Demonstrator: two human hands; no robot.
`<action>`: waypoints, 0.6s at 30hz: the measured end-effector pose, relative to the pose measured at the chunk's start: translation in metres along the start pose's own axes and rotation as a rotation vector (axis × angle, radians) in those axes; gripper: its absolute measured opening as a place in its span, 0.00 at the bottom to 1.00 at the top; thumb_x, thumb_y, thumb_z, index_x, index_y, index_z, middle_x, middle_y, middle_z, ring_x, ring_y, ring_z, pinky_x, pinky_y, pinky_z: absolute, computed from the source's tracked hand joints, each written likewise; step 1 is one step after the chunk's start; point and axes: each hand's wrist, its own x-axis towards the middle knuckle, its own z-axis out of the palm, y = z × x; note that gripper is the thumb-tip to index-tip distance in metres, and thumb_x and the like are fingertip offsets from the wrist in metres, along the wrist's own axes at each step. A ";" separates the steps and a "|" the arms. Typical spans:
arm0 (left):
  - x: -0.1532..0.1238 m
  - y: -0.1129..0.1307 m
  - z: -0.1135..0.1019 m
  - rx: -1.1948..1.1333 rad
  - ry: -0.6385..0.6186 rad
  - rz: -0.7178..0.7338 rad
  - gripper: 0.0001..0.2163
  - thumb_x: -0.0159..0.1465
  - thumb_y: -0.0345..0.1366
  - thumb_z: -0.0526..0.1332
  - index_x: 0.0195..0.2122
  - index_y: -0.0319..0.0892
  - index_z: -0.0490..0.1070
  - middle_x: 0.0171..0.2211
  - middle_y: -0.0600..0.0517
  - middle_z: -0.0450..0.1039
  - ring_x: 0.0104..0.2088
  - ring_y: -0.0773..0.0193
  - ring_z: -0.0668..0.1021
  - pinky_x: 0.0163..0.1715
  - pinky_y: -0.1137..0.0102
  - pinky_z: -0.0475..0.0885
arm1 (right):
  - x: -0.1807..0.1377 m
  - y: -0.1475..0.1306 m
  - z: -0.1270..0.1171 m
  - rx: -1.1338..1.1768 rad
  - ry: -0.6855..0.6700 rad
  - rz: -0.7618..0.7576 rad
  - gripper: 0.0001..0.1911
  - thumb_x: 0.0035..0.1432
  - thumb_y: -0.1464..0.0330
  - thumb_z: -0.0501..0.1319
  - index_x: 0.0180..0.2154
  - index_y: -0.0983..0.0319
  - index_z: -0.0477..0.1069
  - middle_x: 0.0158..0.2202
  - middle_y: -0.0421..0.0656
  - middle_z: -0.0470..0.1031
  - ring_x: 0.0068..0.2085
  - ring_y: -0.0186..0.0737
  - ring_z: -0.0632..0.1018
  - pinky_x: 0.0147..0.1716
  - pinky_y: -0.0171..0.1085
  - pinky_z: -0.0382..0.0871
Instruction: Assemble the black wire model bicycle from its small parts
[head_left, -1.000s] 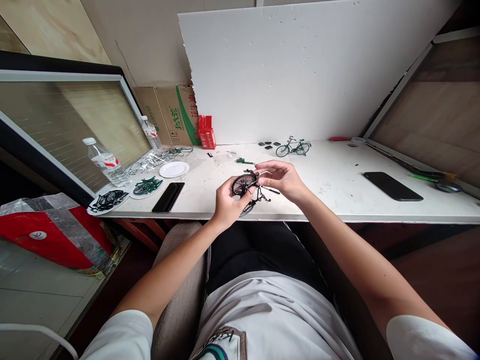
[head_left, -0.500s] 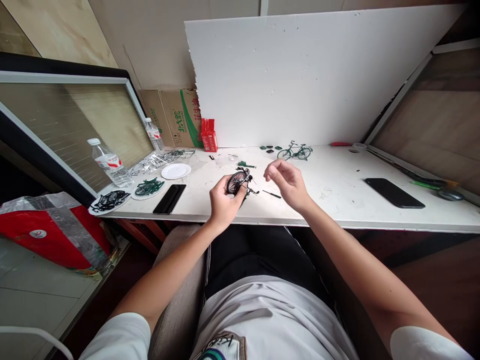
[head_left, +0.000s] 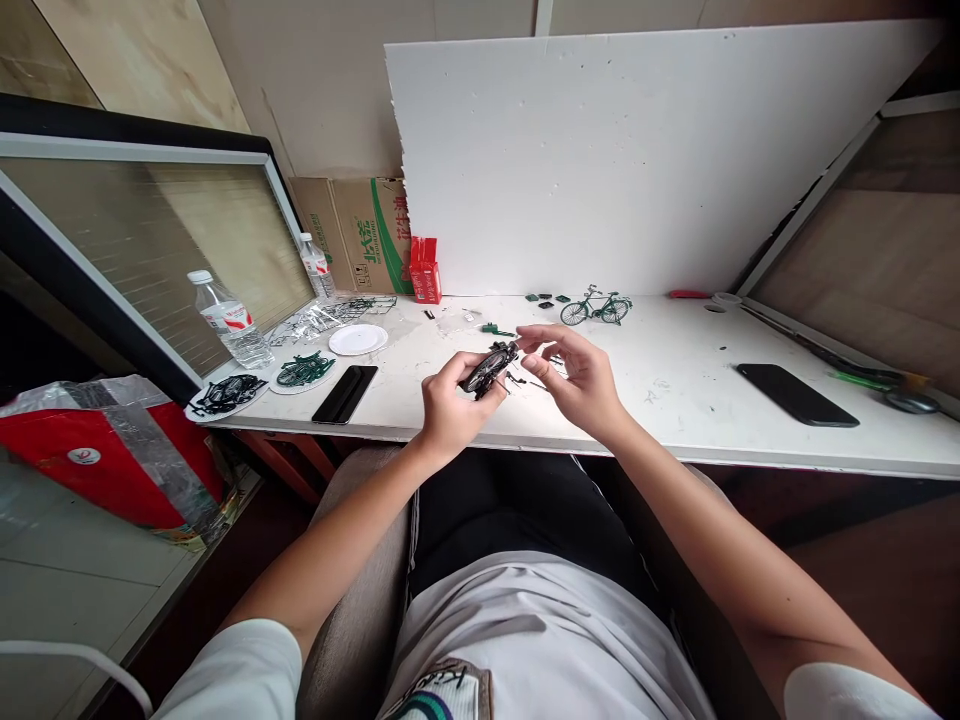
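Observation:
My left hand (head_left: 448,404) is closed around a small black model bicycle (head_left: 491,368), held tilted just above the front part of the white desk (head_left: 675,390). My right hand (head_left: 576,376) is at the model's right side, fingertips pinched at its upper end. Whether a small part sits between those fingertips I cannot make out. A thin dark tool lies on the desk under my right hand, mostly hidden.
A finished green model bicycle (head_left: 596,307) stands at the back. Paper plates with black parts (head_left: 225,396) and green parts (head_left: 304,371), a white plate (head_left: 358,340), two phones (head_left: 344,393) (head_left: 796,394), water bottles (head_left: 229,321), a red box (head_left: 425,270) and a white foam board (head_left: 637,150) are there.
My right hand, which had lifted away from the model, has come back to it and pinches its upper end. My left hand has tilted the model flatter.

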 end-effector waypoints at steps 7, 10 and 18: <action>-0.007 0.003 0.000 -0.057 -0.056 0.047 0.10 0.63 0.39 0.74 0.44 0.43 0.79 0.35 0.51 0.84 0.31 0.65 0.83 0.36 0.72 0.78 | 0.003 0.010 -0.006 0.106 -0.016 -0.041 0.15 0.62 0.50 0.74 0.46 0.50 0.86 0.44 0.46 0.82 0.48 0.50 0.80 0.50 0.50 0.77; -0.008 0.004 0.000 -0.058 -0.073 0.061 0.11 0.63 0.39 0.74 0.44 0.43 0.79 0.35 0.51 0.85 0.31 0.65 0.83 0.37 0.72 0.79 | 0.003 0.008 -0.007 0.068 -0.003 -0.040 0.16 0.62 0.49 0.73 0.45 0.50 0.86 0.43 0.47 0.82 0.48 0.51 0.79 0.50 0.52 0.77; -0.010 0.004 -0.002 -0.013 -0.027 0.121 0.12 0.62 0.42 0.74 0.44 0.44 0.80 0.35 0.51 0.85 0.30 0.65 0.84 0.35 0.72 0.79 | -0.001 -0.003 -0.006 0.025 0.004 -0.103 0.18 0.63 0.47 0.71 0.44 0.52 0.84 0.42 0.49 0.80 0.46 0.53 0.78 0.51 0.55 0.76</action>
